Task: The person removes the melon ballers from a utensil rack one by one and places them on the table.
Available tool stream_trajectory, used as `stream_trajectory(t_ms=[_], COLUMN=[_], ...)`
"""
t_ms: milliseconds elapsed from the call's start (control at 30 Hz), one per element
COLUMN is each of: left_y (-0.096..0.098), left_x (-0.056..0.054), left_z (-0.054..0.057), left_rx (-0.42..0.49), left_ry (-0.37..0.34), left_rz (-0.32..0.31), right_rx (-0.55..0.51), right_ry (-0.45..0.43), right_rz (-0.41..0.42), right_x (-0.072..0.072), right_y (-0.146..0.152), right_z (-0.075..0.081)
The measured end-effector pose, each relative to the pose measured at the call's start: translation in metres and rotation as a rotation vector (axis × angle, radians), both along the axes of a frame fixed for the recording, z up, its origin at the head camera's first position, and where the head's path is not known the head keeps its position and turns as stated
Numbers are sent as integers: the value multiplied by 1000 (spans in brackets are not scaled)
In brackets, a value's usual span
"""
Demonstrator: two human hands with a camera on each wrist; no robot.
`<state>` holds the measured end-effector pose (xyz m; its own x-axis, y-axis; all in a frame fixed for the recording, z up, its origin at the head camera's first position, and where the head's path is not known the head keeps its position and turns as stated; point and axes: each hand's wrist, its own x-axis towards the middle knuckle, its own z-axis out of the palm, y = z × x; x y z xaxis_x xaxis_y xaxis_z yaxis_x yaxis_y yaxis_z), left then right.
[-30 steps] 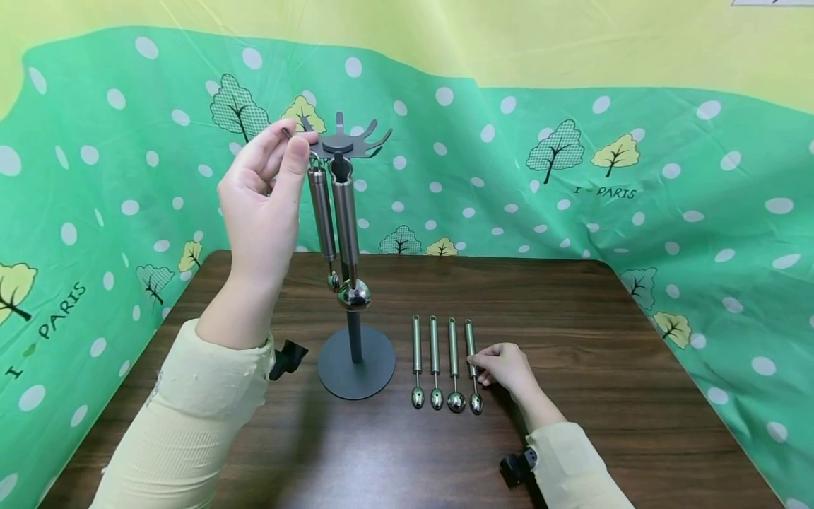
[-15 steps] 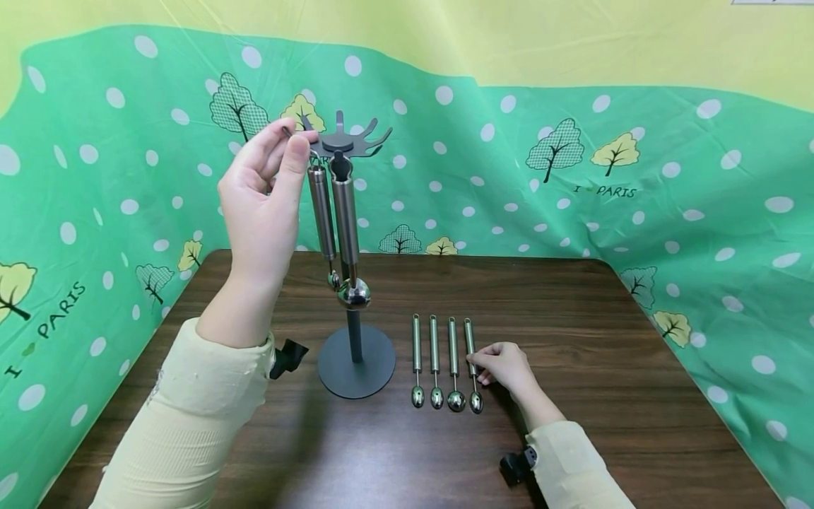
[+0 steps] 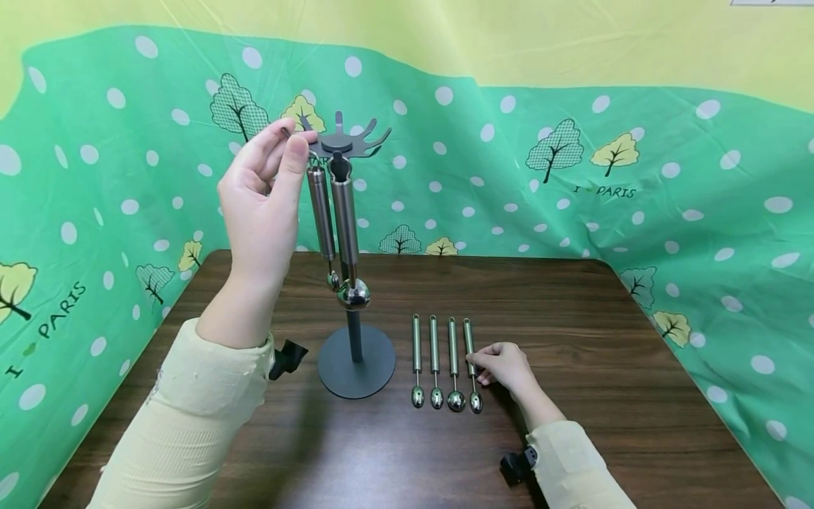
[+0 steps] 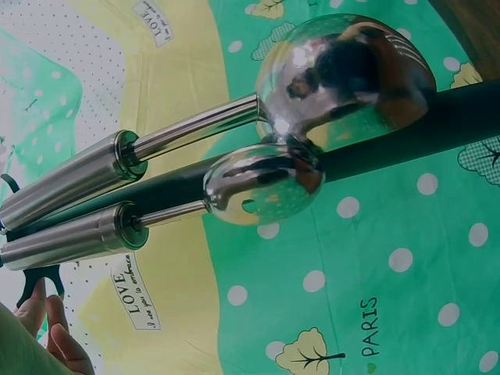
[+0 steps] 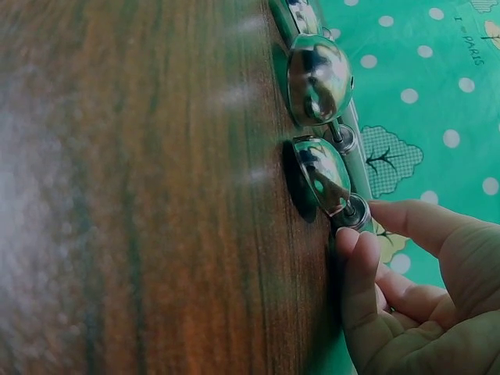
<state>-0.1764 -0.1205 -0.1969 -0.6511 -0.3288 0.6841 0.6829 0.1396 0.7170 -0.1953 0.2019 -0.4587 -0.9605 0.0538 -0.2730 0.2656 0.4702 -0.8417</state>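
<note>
Two melon ballers with steel handles, a small one and a larger one, hang from a dark rotating-style rack. My left hand is raised at the rack's top and pinches one of its hook arms between thumb and fingers. In the left wrist view the small baller's bowl shows a hole. Several more ballers lie side by side on the table, bowls toward me. My right hand pinches the handle of the rightmost baller, which still lies on the table.
The brown wooden table has rounded far corners. A green and yellow patterned cloth hangs behind and beside it. The other lying ballers, such as the leftmost one, stand slightly apart from each other, right of the rack's round base.
</note>
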Motion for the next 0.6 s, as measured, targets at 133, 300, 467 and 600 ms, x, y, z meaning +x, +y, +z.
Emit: stream_trajectory(t_ms=[133, 300, 467, 600], left_y=[1, 1, 0, 0], left_x=[1, 0, 0, 1], left_z=[1, 0, 1, 1], left_rx=[6, 18, 24, 21], left_ry=[5, 2, -13, -18], left_rz=[-2, -14, -25, -26], right_rx=[-1, -2, -23, -57], right_ry=[1, 0, -9, -15], right_rz=[-4, -4, 1, 0], right_x=[0, 0, 0, 1], right_y=[0, 0, 0, 1], right_z=[0, 0, 1, 2])
